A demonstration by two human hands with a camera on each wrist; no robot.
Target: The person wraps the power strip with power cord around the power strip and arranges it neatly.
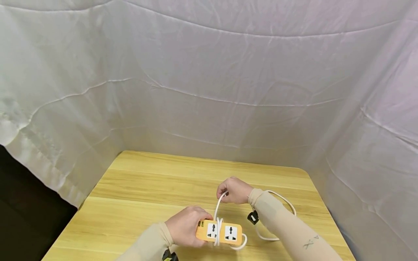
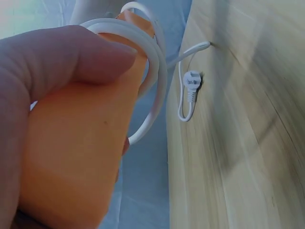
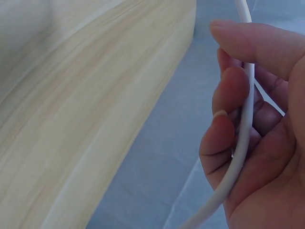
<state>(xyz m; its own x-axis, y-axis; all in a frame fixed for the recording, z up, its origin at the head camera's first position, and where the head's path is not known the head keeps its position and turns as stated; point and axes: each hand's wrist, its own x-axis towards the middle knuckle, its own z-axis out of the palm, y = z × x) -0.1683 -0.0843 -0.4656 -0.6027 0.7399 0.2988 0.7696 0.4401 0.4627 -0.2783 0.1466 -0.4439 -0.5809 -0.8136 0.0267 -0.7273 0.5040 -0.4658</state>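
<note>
My left hand (image 1: 188,226) grips one end of an orange power strip (image 1: 225,227) with two white sockets and USB ports, thumb laid over its side in the left wrist view. White cord (image 2: 151,52) is looped around the strip's middle. Farther forward and to the right, my right hand (image 1: 236,190) holds the cord, its fingers (image 3: 231,90) curled round the white cable (image 3: 245,114). From the right hand the cord runs on in a wide loop behind the right forearm. The cord's plug (image 2: 192,80) shows its prongs in the left wrist view.
The wooden table (image 1: 147,177) has rounded far corners. Pale grey fabric (image 1: 209,90) hangs behind it and along both sides. A dark gap (image 1: 29,210) shows below the cloth at the left. Cord slack (image 1: 267,238) lies under the right forearm.
</note>
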